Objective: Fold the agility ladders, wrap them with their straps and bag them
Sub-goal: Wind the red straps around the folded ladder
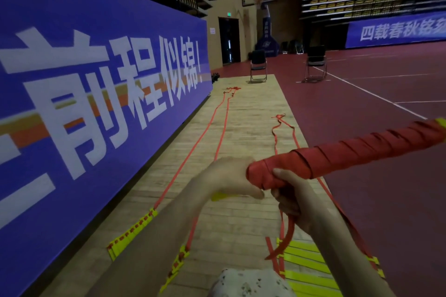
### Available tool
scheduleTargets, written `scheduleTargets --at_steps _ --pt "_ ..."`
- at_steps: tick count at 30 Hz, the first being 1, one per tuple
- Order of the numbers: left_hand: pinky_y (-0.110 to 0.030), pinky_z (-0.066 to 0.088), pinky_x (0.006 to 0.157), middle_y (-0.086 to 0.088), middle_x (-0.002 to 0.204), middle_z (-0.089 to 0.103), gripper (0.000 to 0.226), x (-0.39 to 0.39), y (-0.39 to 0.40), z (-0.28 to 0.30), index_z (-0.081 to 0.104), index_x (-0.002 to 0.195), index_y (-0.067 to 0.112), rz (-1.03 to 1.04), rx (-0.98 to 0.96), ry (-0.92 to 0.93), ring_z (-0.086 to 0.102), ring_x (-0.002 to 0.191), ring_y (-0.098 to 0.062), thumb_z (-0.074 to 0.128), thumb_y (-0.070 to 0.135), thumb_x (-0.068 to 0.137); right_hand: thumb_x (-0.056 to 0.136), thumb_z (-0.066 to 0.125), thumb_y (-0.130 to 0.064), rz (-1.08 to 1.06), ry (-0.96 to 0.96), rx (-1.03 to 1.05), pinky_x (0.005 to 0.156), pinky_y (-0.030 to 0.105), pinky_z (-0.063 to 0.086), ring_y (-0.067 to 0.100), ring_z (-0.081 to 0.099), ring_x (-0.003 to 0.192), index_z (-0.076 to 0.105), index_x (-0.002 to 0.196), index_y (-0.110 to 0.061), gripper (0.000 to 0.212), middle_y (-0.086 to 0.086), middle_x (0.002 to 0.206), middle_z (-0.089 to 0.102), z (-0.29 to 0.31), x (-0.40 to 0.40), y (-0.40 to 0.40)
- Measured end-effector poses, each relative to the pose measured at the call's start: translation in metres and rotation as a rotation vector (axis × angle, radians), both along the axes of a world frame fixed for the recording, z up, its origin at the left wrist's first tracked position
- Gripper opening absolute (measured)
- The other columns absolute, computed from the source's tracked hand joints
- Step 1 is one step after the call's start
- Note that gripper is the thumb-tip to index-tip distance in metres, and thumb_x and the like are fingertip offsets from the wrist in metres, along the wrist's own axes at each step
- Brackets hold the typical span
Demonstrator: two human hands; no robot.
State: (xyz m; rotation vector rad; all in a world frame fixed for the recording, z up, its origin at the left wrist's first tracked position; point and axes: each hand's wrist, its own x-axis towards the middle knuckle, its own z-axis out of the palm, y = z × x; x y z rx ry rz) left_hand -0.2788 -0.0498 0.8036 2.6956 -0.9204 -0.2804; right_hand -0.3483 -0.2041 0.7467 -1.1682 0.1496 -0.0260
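We stand on a pale wooden floor [253,113] of narrow boards, edged on one side by a smooth blue banner [96,75] with big white lettering and on the other by a dark red court [374,108]. Two ladders lie on the boards: one [135,229] by the banner, its flat yellow rungs stacked and its thin orange straps running far ahead, the other [311,270] beneath our hands. We hold up a long bundle [337,157], wound tightly in overlapping red webbing, a yellow tip at its far end. Our right hand [293,198] curls round its near end, thumb pressed on the wrap, a loose strap tail [284,241] hanging below. Our left hand [231,176] touches that same end; its fingers are hidden.
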Motion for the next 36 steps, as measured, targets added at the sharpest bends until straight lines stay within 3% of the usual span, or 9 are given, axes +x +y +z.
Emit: scheduleTargets --at_steps 3,8,14,17,19,21,23,30,36 --pt "-0.041 0.059 0.073 -0.008 0.084 0.072 0.046 0.011 -0.002 -0.001 0.065 0.102 0.017 -0.068 -0.186 0.304 0.071 0.08 -0.028 0.082 0.033 0.063 0.076 0.064 -0.032 0.005 -0.038 -0.068 0.032 0.016 0.018 0.006 0.027 0.032 0.055 0.066 -0.003 0.032 0.008 0.054 0.051 -0.003 0.002 -0.008" --pt "-0.032 0.047 0.055 0.001 0.085 0.065 0.05 0.005 -0.017 -0.041 0.058 0.098 0.022 0.162 -0.126 -0.909 0.066 0.071 -0.027 0.083 0.037 0.058 0.078 0.066 -0.045 -0.012 0.027 -0.168 0.033 0.015 0.018 0.006 0.028 0.036 0.063 0.085 -0.007 0.039 0.009 0.07 0.063 0.013 0.011 -0.009" --pt "-0.035 0.046 0.058 -0.004 0.078 0.059 0.023 -0.009 -0.029 -0.068 0.056 0.091 0.015 0.098 -0.222 -1.36 0.058 0.063 -0.026 0.062 0.006 0.071 0.078 0.072 -0.045 -0.367 0.16 0.046 0.034 0.019 0.022 0.009 0.029 0.033 0.05 0.071 -0.013 0.038 0.001 0.047 0.041 0.001 0.024 0.013" --pt "-0.033 0.047 0.063 0.0 0.092 0.065 0.043 -0.027 -0.027 -0.056 0.06 0.105 0.02 0.106 -0.073 -1.041 0.064 0.076 -0.026 0.073 0.026 0.064 0.082 0.069 -0.037 -0.376 0.114 0.117 0.033 0.019 0.02 0.01 0.025 0.033 0.041 0.061 -0.016 0.041 -0.002 0.042 0.031 -0.02 0.019 0.008" --pt "-0.034 0.05 0.075 0.0 0.106 0.067 0.062 -0.02 -0.015 -0.035 0.052 0.124 0.027 0.084 0.021 -0.469 0.066 0.095 -0.028 0.072 0.046 0.068 0.086 0.066 -0.034 -0.342 0.055 0.084 0.032 0.019 0.019 0.009 0.024 0.031 0.039 0.055 -0.014 0.045 -0.002 0.038 0.032 -0.03 0.012 -0.001" --pt "-0.04 0.054 0.074 -0.009 0.096 0.072 0.053 -0.012 -0.004 -0.02 0.058 0.117 0.02 0.027 -0.154 0.25 0.07 0.09 -0.032 0.079 0.038 0.071 0.085 0.066 -0.034 -0.27 -0.058 0.037 0.034 0.019 0.019 0.009 0.025 0.03 0.04 0.054 -0.011 0.047 0.0 0.037 0.035 -0.035 0.007 -0.01" --pt "-0.044 0.057 0.066 -0.014 0.083 0.072 0.037 -0.013 0.0 -0.028 0.062 0.102 0.014 0.044 -0.276 0.448 0.073 0.074 -0.028 0.081 0.019 0.07 0.08 0.069 -0.037 -0.204 -0.141 -0.042 0.037 0.018 0.019 0.01 0.025 0.031 0.043 0.054 -0.008 0.047 0.002 0.039 0.038 -0.041 0.003 -0.017" --pt "-0.031 0.045 0.05 0.001 0.073 0.062 0.047 -0.01 -0.016 -0.094 0.058 0.1 0.018 0.109 -0.058 -1.089 0.062 0.059 -0.023 0.082 0.018 0.06 0.086 0.063 -0.05 -0.184 0.091 -0.253 0.04 0.018 0.016 0.007 0.028 0.037 0.061 0.076 -0.005 0.046 0.0 0.05 0.046 -0.027 -0.002 -0.033" --pt "-0.03 0.046 0.052 0.004 0.072 0.062 0.022 -0.011 -0.035 -0.112 0.053 0.099 0.018 0.081 -0.137 -1.325 0.058 0.056 -0.018 0.055 0.01 0.079 0.081 0.073 -0.042 -0.426 0.194 -0.056 0.037 0.02 0.02 0.01 0.029 0.035 0.045 0.063 -0.014 0.043 -0.003 0.046 0.032 -0.029 -0.002 -0.03"
